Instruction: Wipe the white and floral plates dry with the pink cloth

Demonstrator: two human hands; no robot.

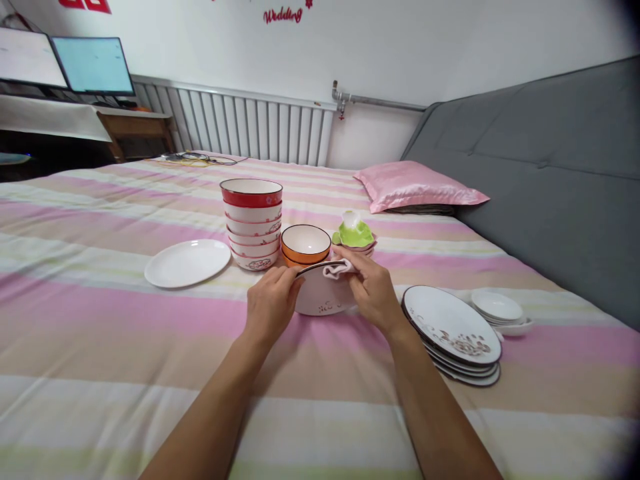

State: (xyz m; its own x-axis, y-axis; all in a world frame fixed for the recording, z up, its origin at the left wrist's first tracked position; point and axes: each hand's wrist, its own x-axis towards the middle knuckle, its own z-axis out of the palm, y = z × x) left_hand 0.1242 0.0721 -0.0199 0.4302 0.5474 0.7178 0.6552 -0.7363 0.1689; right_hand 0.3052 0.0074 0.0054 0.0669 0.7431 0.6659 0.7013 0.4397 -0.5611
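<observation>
A white bowl with a dark rim and a faint pattern is tilted toward me on the striped bed. My left hand grips its left rim, fingers closed. My right hand pinches a small pale pink cloth against the bowl's upper rim. Just behind the bowl sit an orange bowl and a green leaf-shaped dish on small pink dishes.
A stack of red-and-white bowls stands behind, left of centre, with a white plate beside it. Patterned plates and small white saucers are stacked at right. A pink pillow and grey headboard lie beyond.
</observation>
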